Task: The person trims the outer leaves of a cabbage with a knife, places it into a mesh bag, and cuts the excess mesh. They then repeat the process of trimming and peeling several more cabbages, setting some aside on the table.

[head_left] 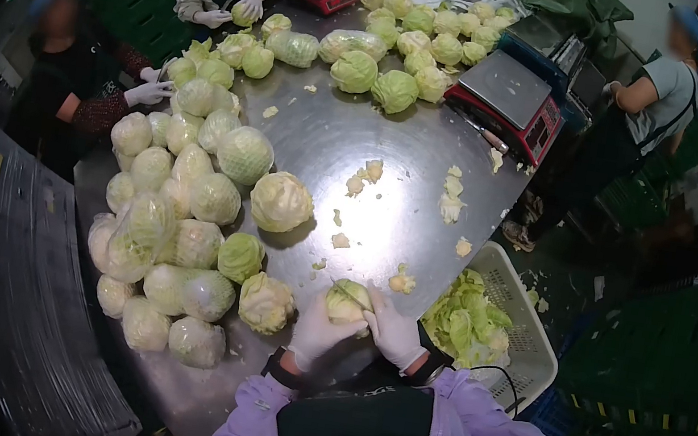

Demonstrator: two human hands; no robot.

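Both my hands wear white gloves and hold one small pale green cabbage [347,302] low over the metal table, near its front edge. My left hand [319,333] wraps the cabbage from the left and below. On the right side, my right hand [393,328] has its fingers pressed against the same cabbage. To the left of my hands lie a pale unwrapped cabbage [267,303] and a greener one [241,257]. A larger cream cabbage [282,202] sits farther back.
Wrapped cabbages [190,194] fill the table's left side, loose ones [421,39] the back. A red scale [511,98] stands at the right edge. A white basket [539,364] with leaves is beside me. Leaf scraps dot the metal table [308,131]. Several people stand around it.
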